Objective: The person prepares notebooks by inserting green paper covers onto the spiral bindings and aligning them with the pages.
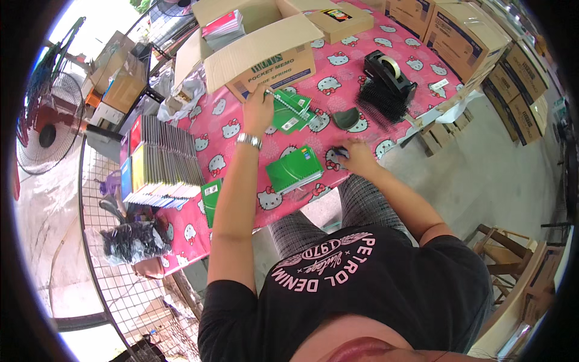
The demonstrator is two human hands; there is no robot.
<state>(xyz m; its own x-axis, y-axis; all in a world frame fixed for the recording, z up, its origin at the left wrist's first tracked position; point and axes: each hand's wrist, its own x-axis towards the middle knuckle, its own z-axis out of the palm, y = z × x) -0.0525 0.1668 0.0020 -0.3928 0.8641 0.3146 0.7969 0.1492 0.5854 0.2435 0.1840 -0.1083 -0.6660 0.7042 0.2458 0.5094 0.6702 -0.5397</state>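
My left hand (258, 113), with a metal watch on its wrist, reaches forward to several green spiral notebooks (291, 110) lying loosely overlapped before the carton. Its fingers are closed on the spiral edge of the top one. Near the table's front edge, my right hand (358, 158) is closed round a small dark tool (341, 151) whose kind I cannot make out. Between my arms lies a small stack of green spiral notebooks (295, 169). Another green notebook (211, 201) is partly hidden by my left forearm.
Tall rows of spiral notebooks (163, 161) stand at the left. An open carton (265, 66) holds red-covered notebooks (223, 25). A tape dispenser (389, 72), black plastic bristle-like strips (381, 104) and a dark green dish (345, 119) lie on the pink tablecloth (232, 172). Cartons (461, 39) stand at far right.
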